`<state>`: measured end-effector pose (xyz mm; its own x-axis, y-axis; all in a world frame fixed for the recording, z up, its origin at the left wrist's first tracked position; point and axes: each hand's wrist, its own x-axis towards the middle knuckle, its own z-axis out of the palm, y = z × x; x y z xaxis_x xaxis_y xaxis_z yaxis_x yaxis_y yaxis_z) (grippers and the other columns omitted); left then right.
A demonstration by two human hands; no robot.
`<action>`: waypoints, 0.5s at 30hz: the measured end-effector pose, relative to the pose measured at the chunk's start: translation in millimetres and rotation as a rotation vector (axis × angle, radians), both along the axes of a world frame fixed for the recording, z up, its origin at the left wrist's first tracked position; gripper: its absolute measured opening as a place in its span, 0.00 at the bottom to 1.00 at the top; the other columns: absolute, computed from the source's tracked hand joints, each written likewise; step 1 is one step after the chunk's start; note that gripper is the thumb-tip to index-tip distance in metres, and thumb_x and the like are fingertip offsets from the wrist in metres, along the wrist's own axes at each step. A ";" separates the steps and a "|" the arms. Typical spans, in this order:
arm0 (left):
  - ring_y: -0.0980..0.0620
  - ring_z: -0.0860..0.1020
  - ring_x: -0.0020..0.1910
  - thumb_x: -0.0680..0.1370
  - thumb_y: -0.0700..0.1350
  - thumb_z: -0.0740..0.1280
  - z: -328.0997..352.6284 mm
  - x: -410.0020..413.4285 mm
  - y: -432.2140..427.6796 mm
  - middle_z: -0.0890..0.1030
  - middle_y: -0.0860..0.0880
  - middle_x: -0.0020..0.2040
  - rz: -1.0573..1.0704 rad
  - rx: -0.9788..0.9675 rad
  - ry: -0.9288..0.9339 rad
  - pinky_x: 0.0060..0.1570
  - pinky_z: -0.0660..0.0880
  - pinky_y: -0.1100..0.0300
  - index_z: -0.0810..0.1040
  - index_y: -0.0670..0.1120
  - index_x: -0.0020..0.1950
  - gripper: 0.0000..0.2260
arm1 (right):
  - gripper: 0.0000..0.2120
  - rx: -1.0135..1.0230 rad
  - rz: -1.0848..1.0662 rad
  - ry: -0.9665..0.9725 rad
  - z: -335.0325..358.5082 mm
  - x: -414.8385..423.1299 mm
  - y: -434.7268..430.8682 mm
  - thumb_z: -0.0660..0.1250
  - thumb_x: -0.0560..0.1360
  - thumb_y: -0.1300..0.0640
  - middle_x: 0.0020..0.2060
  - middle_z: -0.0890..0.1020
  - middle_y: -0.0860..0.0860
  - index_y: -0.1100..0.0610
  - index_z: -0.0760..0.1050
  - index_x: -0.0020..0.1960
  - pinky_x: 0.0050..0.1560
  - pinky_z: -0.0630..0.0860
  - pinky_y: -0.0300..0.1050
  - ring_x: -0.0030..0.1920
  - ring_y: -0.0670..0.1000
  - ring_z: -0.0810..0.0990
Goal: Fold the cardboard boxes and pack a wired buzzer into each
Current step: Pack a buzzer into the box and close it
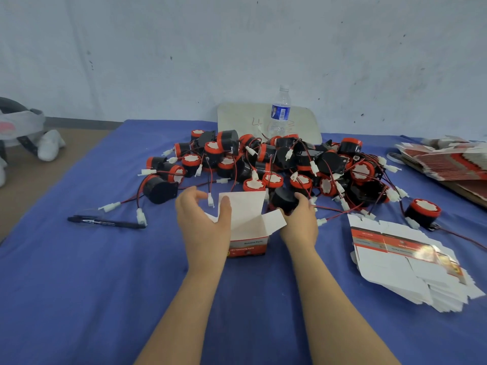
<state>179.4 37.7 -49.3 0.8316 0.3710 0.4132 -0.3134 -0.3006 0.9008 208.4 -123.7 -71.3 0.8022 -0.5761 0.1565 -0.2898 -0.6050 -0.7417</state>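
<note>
A small folded cardboard box (247, 227), white with a red band, stands upright on the blue cloth with its top flaps open. My left hand (203, 222) holds it at its left side, thumb over the rim. My right hand (300, 219) grips a black wired buzzer (283, 200) just right of the box's open top. Behind lies a heap of black-and-red buzzers (263, 164) with red wires and white plugs.
A stack of flat unfolded boxes (405, 264) lies at the right, and more flat boxes (448, 162) at the far right. A black pen (105, 222) lies at the left. A water bottle (279, 114) stands behind the heap by the wall.
</note>
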 end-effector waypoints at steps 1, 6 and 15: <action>0.52 0.70 0.60 0.76 0.45 0.69 0.0 -0.2 0.2 0.68 0.52 0.56 0.007 -0.031 0.008 0.58 0.68 0.62 0.66 0.48 0.53 0.13 | 0.28 -0.023 0.003 -0.017 -3.2 -2.2 3.6 0.66 0.76 0.55 0.68 0.69 0.56 0.54 0.60 0.74 0.52 0.72 0.52 0.63 0.59 0.72; 0.59 0.67 0.60 0.75 0.38 0.68 -4.5 -2.0 2.0 0.66 0.52 0.65 -0.001 0.026 0.024 0.50 0.64 0.73 0.71 0.45 0.41 0.07 | 0.29 0.041 0.001 -0.077 -3.0 -0.4 8.2 0.71 0.73 0.52 0.64 0.72 0.56 0.54 0.64 0.70 0.57 0.71 0.52 0.64 0.58 0.70; 0.55 0.73 0.56 0.79 0.41 0.61 -7.9 2.3 2.2 0.77 0.51 0.57 -0.143 0.079 0.200 0.42 0.67 0.71 0.79 0.47 0.55 0.09 | 0.25 0.572 -0.031 -0.704 44.1 -28.9 -2.6 0.69 0.75 0.56 0.53 0.76 0.47 0.53 0.64 0.68 0.42 0.71 0.23 0.50 0.40 0.77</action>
